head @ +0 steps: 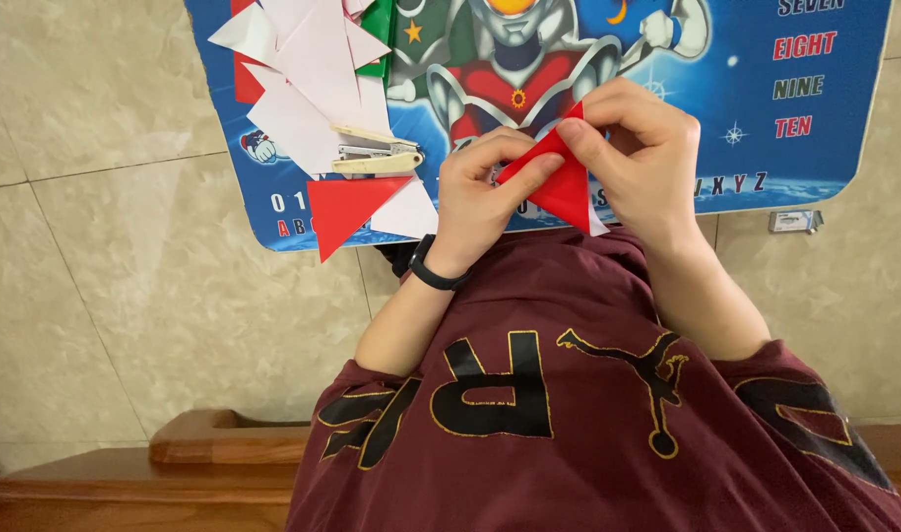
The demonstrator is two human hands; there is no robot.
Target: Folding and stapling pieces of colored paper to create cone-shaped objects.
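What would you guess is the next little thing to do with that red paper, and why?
Probably press the fold flat. Both hands, left hand and right hand, pinch the red paper triangle along its edge above the blue board, and finished folded triangles already lie beside the stapler.

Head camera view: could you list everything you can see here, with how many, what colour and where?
red paper: one, red with a white underside, folded to a triangle, pinched between both hands
paper pile: several triangles, white, red and green, upper left of the board
red triangle: one, red, at the board's lower left edge
stapler: one, cream and metal, on the paper pile
board: one, blue, printed with a cartoon figure, lying on the floor
floor: beige tiles
small packet: one, grey, right of the board
wooden seat: brown, at the bottom
shirt: one, maroon
wristband: one, black, left wrist
left hand: one
right hand: one
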